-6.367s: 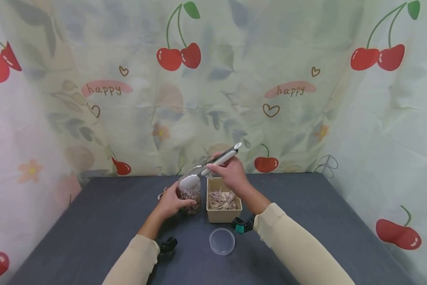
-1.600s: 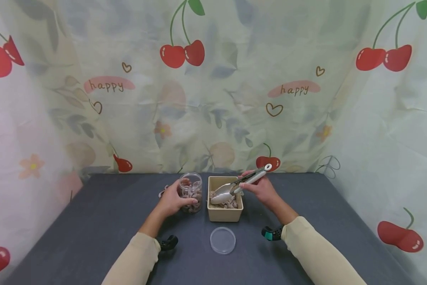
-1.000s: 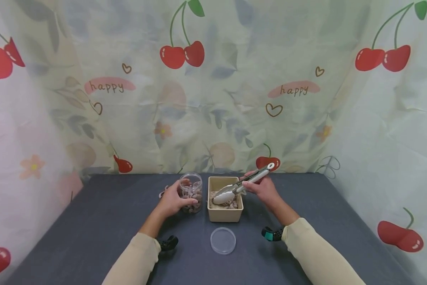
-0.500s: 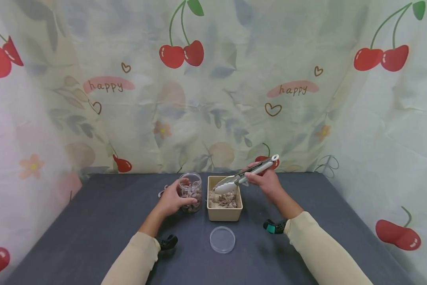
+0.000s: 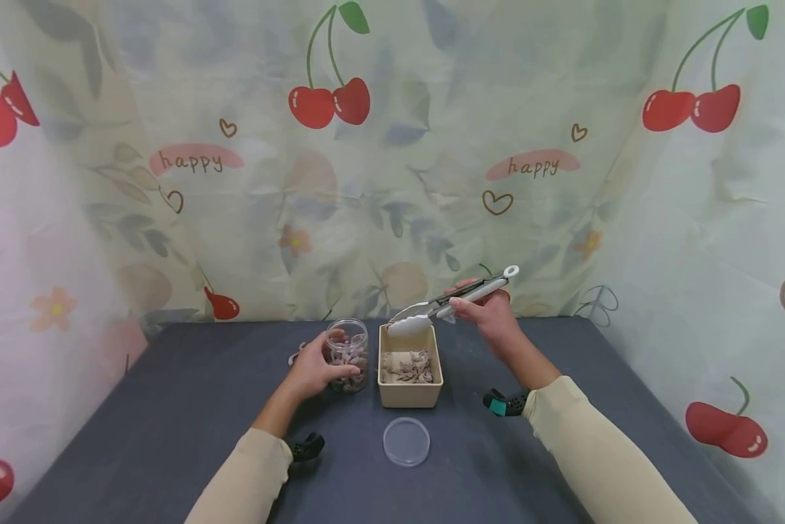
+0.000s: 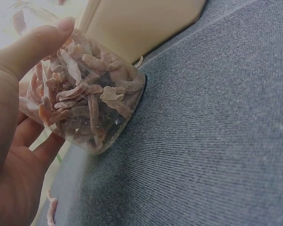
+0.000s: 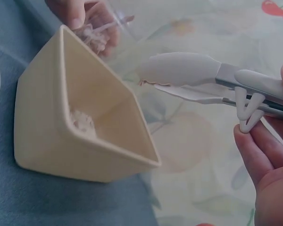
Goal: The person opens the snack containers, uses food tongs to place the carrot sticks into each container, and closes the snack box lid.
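Note:
My left hand [image 5: 312, 367] grips a clear jar [image 6: 87, 89] by its side, thumb in front, on the dark cloth. Pinkish-brown dried strips fill its lower part, and its mouth is uncovered. Right of the jar stands a beige rectangular box [image 5: 410, 396] with a small heap of similar strips [image 5: 413, 367] on its bottom. My right hand [image 5: 490, 316] holds metal tongs [image 5: 471, 293] with white grips, their scalloped heads raised over the box's back rim. In the right wrist view a bit of brownish strip [image 7: 144, 83] shows at the tongs' tips; how much they hold is hidden.
A round translucent lid [image 5: 407, 442] lies on the dark cloth [image 5: 169, 422] in front of the box. Stray strips [image 6: 52, 207] lie left of the jar. A cherry-print curtain [image 5: 392, 182] closes off the back and sides.
The tongs were at the jar's mouth, then down among the strips in the box; now they are lifted above it. The heap is smaller. My left hand stays on the jar.

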Demonstrator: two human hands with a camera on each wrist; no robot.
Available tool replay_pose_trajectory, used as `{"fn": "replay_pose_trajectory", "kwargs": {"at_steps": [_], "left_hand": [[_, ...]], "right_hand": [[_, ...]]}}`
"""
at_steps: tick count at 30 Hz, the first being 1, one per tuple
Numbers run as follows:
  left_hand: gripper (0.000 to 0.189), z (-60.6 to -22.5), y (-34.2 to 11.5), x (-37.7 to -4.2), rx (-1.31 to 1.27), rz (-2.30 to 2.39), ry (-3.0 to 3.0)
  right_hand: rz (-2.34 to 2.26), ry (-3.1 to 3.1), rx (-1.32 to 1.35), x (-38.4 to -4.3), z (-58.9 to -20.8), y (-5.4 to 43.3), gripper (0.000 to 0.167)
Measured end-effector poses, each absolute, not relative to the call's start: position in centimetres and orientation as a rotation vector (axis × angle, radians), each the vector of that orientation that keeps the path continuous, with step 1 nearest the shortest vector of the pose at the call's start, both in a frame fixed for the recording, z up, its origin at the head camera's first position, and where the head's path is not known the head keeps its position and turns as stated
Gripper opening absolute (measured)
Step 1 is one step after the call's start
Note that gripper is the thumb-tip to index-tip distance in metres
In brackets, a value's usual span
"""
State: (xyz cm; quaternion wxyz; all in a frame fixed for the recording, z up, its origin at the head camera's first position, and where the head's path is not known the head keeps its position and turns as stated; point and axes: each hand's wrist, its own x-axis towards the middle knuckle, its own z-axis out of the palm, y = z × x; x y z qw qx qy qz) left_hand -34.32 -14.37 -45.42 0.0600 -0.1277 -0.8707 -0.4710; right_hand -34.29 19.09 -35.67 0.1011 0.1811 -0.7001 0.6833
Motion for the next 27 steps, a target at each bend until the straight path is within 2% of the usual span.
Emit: {"fn": "replay_pose_trajectory", "kwargs": {"at_steps": [8,16,27], "left_hand": [[0.075,-45.3,-14.4,-34.2,-0.395,-1.426,-2.629],[0.074,-45.4,-14.4,-34.3,-0.401,-1.429,-2.627],[0.074,-45.4,-14.3,-34.3,-0.404,-1.45,-2.609]], "right_hand": [[2.046,-2.09,0.599,-34.0,-33.9,18.1,0.039],[2.128,-1.988,0.707,-34.0,-33.3,16.4,0.029],[2.177,-1.987,0.776,-33.6,-33.1,13.9,0.029]]}}
